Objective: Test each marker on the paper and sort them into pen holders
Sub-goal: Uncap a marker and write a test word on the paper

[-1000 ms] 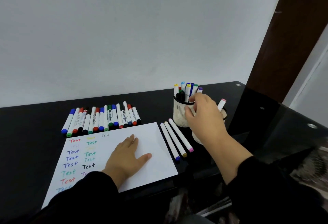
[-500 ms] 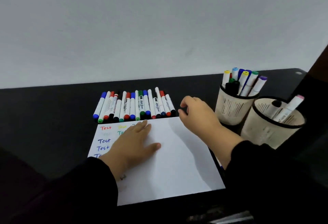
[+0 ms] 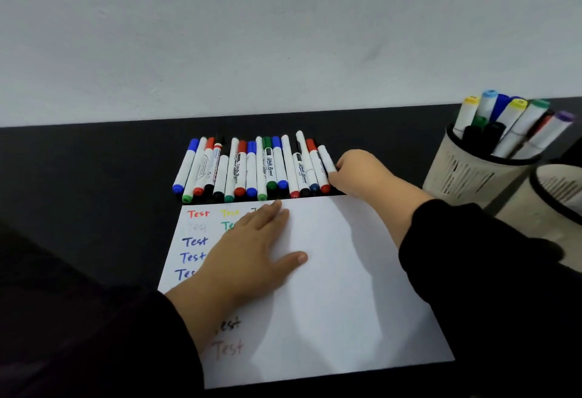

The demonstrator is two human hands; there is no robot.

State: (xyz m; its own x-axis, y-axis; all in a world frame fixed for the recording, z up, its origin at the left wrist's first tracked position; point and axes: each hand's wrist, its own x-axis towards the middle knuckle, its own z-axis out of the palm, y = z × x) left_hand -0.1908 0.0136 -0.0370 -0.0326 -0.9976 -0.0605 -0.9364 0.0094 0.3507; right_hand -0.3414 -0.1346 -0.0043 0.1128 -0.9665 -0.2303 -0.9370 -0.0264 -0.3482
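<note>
A white sheet of paper point(image 3: 330, 287) lies on the black table, with coloured "Test" words down its left side. My left hand point(image 3: 252, 249) rests flat on it, fingers straight. Behind the paper lies a row of several white markers point(image 3: 252, 167) with coloured caps. My right hand point(image 3: 359, 174) is at the right end of the row, and its fingers pinch the rightmost white marker point(image 3: 326, 159). A cream pen holder point(image 3: 466, 174) with several markers stands at the right. A second cream holder point(image 3: 554, 196) is cut off by the frame edge.
The black table point(image 3: 94, 177) runs back to a pale wall point(image 3: 283, 35). My dark sleeves cover the lower corners of the view.
My right hand left the pen holders, crossed leftward to the end of the marker row and closed on the rightmost marker. The view swung left and closer. My left hand stayed on the paper.
</note>
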